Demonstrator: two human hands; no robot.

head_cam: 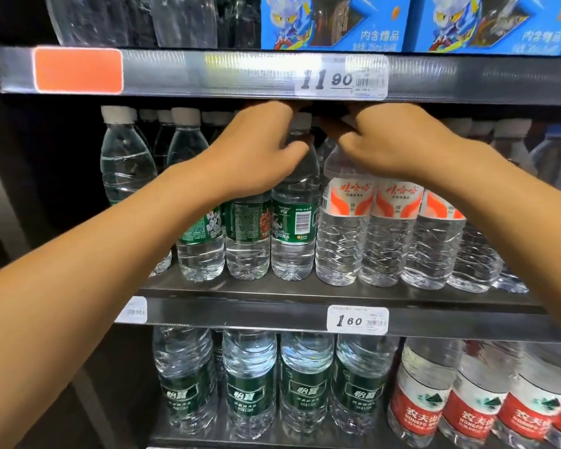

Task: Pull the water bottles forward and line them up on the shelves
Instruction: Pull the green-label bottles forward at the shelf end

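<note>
Your left hand (256, 150) reaches in under the upper shelf edge (208, 74), its grip curled over the shoulder and neck of a green-labelled water bottle (293, 218) in the front row of the middle shelf (305, 294); the thumb lies across the clear plastic just below the cap. Your right hand (399, 147) sits just beside it, fingers bent down and reaching behind the neck of the first red-and-white-labelled water bottle (345, 222); whether that grip truly closes on the bottle or only rests on it you cannot tell, since the fingertips are hidden in the shadow under the shelf. The two hands nearly touch above these neighbouring bottles. Left of the held bottle stand two more green-labelled bottles (246, 234), and farther left, set back, white-capped clear bottles (123, 157). To the right the red-and-white row (392, 228) runs on along the shelf front. A price tag reading 11.90 (342, 78) and an orange tag (78, 71) sit on the upper edge, with blue cartons (334, 22) above. Below, a tag reading 1.60 (358, 320) marks the lower shelf, which holds large dark-green-labelled bottles (305, 390) and red-labelled bottles (418, 413).
</note>
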